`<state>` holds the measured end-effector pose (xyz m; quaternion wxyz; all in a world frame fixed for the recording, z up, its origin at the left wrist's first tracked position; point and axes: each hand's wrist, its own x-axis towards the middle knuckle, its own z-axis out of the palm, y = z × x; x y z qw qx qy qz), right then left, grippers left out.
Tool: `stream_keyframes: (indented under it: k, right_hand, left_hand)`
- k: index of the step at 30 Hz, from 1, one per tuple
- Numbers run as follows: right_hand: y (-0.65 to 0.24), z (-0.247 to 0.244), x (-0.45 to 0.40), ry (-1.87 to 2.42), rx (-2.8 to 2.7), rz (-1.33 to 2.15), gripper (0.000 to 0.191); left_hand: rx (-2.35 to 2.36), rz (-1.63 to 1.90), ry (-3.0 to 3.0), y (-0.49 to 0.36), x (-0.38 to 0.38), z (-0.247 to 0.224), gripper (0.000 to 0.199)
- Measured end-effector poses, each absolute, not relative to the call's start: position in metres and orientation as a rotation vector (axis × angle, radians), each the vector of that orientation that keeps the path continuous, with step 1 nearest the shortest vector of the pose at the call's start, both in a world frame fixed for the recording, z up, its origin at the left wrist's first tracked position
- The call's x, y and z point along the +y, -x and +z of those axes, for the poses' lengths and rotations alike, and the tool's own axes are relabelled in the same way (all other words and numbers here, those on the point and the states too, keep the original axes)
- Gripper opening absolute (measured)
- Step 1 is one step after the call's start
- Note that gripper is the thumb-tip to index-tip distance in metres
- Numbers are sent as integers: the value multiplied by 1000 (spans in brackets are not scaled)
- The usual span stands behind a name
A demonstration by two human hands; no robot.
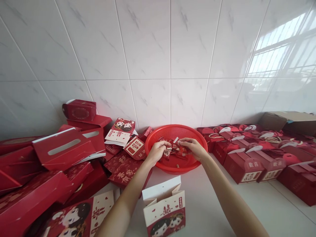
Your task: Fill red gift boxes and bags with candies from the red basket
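Observation:
Both my hands reach over a round red plastic basket [172, 130] with a perforated wall. It holds a small heap of red wrapped sweets [178, 150]. My left hand [156, 153] hangs over the heap, its fingers among the sweets, and I cannot tell if it grips one. My right hand [194, 147] comes in from the other side, its fingertips pinching a small red-and-white wrapped sweet [176, 140]. A white-and-red paper gift bag [164, 207] stands open on the counter below my forearms.
Folded red gift boxes [61, 149] and red paper cards lie piled at the left. Assembled red gift boxes [243, 168] stand in rows at the right, with a cardboard box [283, 121] behind them. White marble-look tiles [148, 65] rise behind the white counter [204, 200].

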<state>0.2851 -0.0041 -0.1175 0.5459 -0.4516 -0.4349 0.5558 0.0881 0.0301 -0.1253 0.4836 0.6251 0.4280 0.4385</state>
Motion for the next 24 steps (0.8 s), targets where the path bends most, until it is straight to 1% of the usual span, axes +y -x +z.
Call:
stream_keyframes:
  k: [13, 24]
  right_hand:
    - [-283, -112, -9, 1059, -1075, 1359, 38]
    - [-274, -115, -11, 1014, -1286, 1432, 48]
  left_hand:
    - [933, 1120, -1467, -85, 32, -127, 30]
    - [806, 1119, -1464, -82, 33, -127, 29]
